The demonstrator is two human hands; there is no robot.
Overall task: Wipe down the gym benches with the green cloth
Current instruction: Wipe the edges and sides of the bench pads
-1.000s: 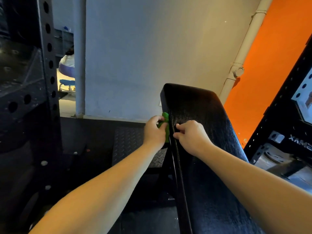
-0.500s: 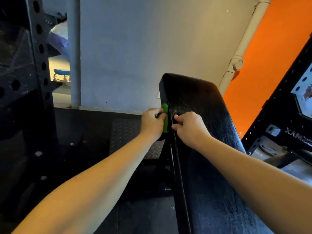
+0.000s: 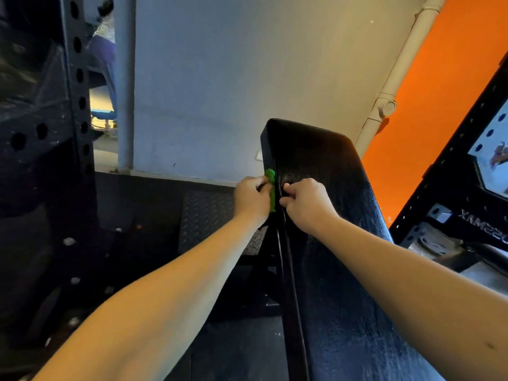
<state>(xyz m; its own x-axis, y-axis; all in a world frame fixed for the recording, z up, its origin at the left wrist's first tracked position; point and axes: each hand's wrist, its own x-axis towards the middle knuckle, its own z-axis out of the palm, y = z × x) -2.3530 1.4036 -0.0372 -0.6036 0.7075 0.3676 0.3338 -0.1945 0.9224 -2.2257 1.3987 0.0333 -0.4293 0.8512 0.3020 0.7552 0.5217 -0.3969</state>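
Note:
A black padded gym bench (image 3: 324, 166) slopes up and away through the middle of the view. My left hand (image 3: 251, 198) presses a bunched green cloth (image 3: 271, 185) against the bench's left side edge; only a thin strip of the cloth shows past my fingers. My right hand (image 3: 305, 206) rests on top of the pad just right of that edge, fingers curled with the tips on the seam, nothing visible inside it.
A black perforated rack upright (image 3: 78, 86) stands at the left, another rack frame (image 3: 467, 166) at the right. A steel tread plate (image 3: 203, 215) lies on the dark floor beside the bench. A grey wall and white pipe (image 3: 395, 75) are behind; a person sits far left.
Both hands keep the same grip on the bench edge, with the cloth still pressed there. The camera has tilted, so the scene sits a little differently in view.

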